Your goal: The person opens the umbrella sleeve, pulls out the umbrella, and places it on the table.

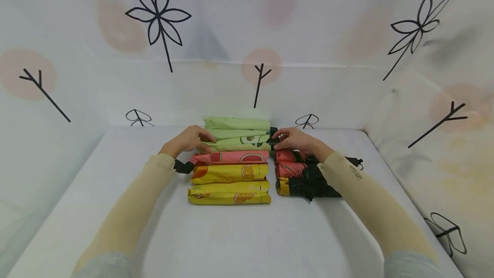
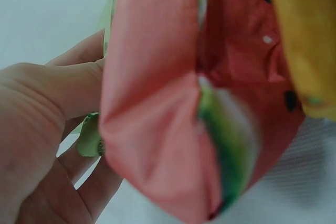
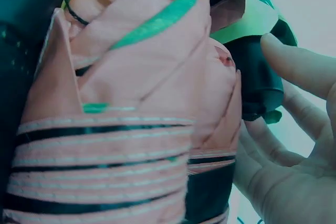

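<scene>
Green avocado-print fabric bundles lie stacked crosswise at the back of the row in the head view. My left hand grips the left end of the nearest green one, thumb on the near side and fingers across it. Over on the right, my right hand holds its black end between thumb and fingers. A red watermelon-print bundle lies just in front, hiding part of my left fingers in the left wrist view. Its black end piece sits below my left wrist.
Two yellow orange-print bundles lie in front of the red one. Beneath my right forearm are red bundles and a yellow-and-black one, their dark ends pointing right. A patterned white cloth hangs behind the white table.
</scene>
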A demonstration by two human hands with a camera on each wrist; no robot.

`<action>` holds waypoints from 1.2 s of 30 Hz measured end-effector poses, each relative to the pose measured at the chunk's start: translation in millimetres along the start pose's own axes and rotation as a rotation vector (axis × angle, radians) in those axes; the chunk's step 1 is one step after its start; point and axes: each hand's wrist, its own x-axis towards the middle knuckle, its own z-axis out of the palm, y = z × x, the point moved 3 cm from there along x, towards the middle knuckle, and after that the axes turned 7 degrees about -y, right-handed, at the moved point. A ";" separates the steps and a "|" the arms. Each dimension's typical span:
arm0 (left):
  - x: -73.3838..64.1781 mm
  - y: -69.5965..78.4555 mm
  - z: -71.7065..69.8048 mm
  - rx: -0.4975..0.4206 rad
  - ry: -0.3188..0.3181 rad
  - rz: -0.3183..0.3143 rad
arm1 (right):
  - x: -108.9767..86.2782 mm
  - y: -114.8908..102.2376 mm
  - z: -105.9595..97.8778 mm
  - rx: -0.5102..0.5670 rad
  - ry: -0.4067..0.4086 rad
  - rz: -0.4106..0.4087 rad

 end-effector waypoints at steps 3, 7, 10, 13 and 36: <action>-0.7 -0.2 0.8 -0.001 0.002 0.000 | 2.0 2.3 1.7 -0.038 0.016 -0.017; -1.8 -2.4 1.6 0.000 0.009 0.017 | 4.1 6.8 3.4 -0.059 0.044 -0.036; -3.2 -5.6 3.0 -0.004 0.018 0.045 | 4.3 9.6 5.4 -0.052 0.049 -0.037; -4.4 -9.3 4.9 -0.014 0.027 0.085 | 2.2 9.2 8.0 -0.042 0.051 -0.033; -11.1 -21.7 0.0 -0.125 0.118 0.158 | -7.3 -1.3 10.6 0.100 0.123 -0.104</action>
